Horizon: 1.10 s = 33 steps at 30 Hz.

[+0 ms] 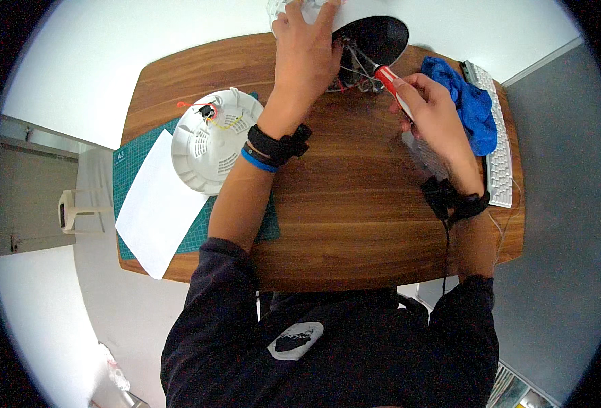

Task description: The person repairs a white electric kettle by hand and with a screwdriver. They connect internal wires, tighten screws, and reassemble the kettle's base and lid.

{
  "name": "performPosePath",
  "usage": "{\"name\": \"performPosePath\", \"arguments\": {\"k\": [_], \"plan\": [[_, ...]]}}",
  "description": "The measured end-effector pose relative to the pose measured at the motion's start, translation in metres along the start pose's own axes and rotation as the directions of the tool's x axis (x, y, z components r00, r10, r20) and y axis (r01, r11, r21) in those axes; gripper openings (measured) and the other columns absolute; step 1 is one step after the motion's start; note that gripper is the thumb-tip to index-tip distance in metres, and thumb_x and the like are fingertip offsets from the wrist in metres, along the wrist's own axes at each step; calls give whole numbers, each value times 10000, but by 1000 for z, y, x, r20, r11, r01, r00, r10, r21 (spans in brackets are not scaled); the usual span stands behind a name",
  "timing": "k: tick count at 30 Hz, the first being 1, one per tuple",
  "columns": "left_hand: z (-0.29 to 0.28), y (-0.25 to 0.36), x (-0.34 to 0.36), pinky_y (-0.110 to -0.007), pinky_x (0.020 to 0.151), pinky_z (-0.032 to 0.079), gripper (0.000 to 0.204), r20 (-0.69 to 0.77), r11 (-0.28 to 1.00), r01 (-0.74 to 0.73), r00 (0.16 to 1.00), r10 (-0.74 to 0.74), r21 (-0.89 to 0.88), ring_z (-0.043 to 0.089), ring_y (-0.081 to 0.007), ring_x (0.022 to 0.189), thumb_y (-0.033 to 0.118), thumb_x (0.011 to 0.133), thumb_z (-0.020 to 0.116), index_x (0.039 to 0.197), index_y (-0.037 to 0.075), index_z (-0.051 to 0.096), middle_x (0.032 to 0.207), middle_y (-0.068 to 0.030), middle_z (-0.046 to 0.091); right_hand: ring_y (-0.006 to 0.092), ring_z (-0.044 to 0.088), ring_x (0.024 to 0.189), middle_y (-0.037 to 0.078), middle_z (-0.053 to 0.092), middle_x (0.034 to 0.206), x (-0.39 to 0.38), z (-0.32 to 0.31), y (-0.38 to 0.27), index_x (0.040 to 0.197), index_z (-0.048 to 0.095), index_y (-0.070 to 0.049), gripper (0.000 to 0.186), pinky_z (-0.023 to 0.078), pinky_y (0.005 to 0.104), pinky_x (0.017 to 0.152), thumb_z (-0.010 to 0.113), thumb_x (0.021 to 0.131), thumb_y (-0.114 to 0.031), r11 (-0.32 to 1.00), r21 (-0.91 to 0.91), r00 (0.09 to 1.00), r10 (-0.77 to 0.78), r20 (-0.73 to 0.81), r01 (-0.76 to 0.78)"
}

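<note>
At the far edge of the table my left hand [306, 51] is closed on a white plastic part [277, 9], which the upper picture edge partly cuts off. Beside it stands a dark round housing [385, 37] with loose thin wires [355, 64] in its opening. My right hand [426, 109] grips a red and white screwdriver [390, 83] by its handle. The screwdriver's shaft points up and left among the wires; its tip cannot be made out. Left of my left forearm, a white round plastic cover [215, 153] lies with its inside up, a small black part and red and yellow wires on it.
Under the cover lie a white paper sheet [152, 204] and a green cutting mat [246, 228] on the wooden table [355, 204]. To the right are a blue cloth [477, 115], a white keyboard [499, 163] and crumpled clear plastic [419, 153]. A black cable [446, 258] hangs from my right wrist.
</note>
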<state>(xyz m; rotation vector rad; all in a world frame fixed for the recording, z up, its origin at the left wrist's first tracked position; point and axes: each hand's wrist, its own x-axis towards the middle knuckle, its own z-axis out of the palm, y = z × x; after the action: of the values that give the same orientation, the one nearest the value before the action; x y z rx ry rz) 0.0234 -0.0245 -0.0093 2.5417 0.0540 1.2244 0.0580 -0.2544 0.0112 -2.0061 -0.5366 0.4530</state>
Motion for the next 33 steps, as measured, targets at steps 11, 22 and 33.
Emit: {"name": "performPosePath", "arguments": {"k": [11,22,33], "plan": [[-3,0,1,-622,1065,431,754,12,1000,-27,1000,27,11,458,-594,1263,57,864,748,1549,123,440,1474,-377,388,415,711,776,193,692,920,-10,19,7,1087,621,-52,256,574,486,667,701,969,-264,663,-683,806,-562,-185,305],[-3,4,3,-618,1096,398,740,55,998,-4,999,1,67,444,-578,1298,53,876,725,1552,117,432,1486,-380,394,353,680,596,145,708,809,6,7,9,995,748,-30,403,552,406,573,627,1034,-412,937,-302,970,-219,-107,179],[7,-7,-3,-596,1013,493,615,-57,999,15,998,-12,52,516,-574,1212,103,846,770,1427,172,580,1480,-329,425,314,719,719,170,691,956,-1,16,15,1149,542,-19,380,562,419,577,711,998,-324,722,-589,824,-544,-159,363]]}}
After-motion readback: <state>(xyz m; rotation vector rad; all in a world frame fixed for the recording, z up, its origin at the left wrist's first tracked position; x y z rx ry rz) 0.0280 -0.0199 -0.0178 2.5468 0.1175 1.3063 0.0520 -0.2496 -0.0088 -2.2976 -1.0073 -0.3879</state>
